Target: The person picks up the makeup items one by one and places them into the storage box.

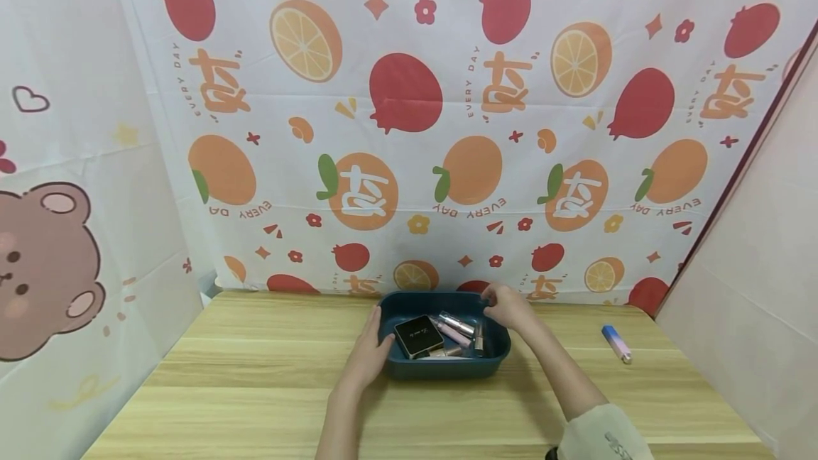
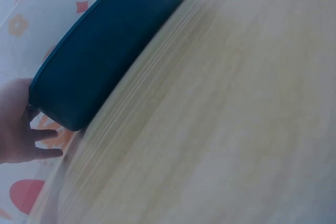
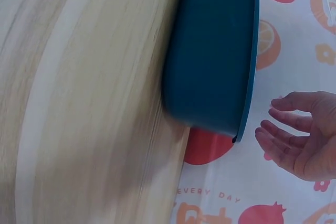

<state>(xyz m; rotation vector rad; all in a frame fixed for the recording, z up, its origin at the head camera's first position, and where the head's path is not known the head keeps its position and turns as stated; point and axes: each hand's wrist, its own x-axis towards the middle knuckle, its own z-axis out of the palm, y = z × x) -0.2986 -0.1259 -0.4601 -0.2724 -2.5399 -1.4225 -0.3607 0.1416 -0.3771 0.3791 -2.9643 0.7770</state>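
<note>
A dark teal basin (image 1: 447,371) stands on the wooden table and holds several cosmetics. Among them are a square black compact case (image 1: 418,336) with pale lettering, a silver-topped tube (image 1: 456,323), a pink tube (image 1: 452,333) and a dark-and-clear tube (image 1: 478,339). My left hand (image 1: 372,348) holds the basin's left end, thumb at the rim and fingers along the outside; in the left wrist view two fingers stretch past the wall. Over the back right corner is my right hand (image 1: 506,307). In the right wrist view its fingers (image 3: 283,142) are loosely bent, apart from the basin.
A slim tube (image 1: 616,344), fading from blue to pink with a silvery end, lies on the table (image 1: 255,375) at the right. Behind the table hangs a white fruit-print cloth (image 1: 409,162); a bear-print cloth (image 1: 45,268) hangs at the left.
</note>
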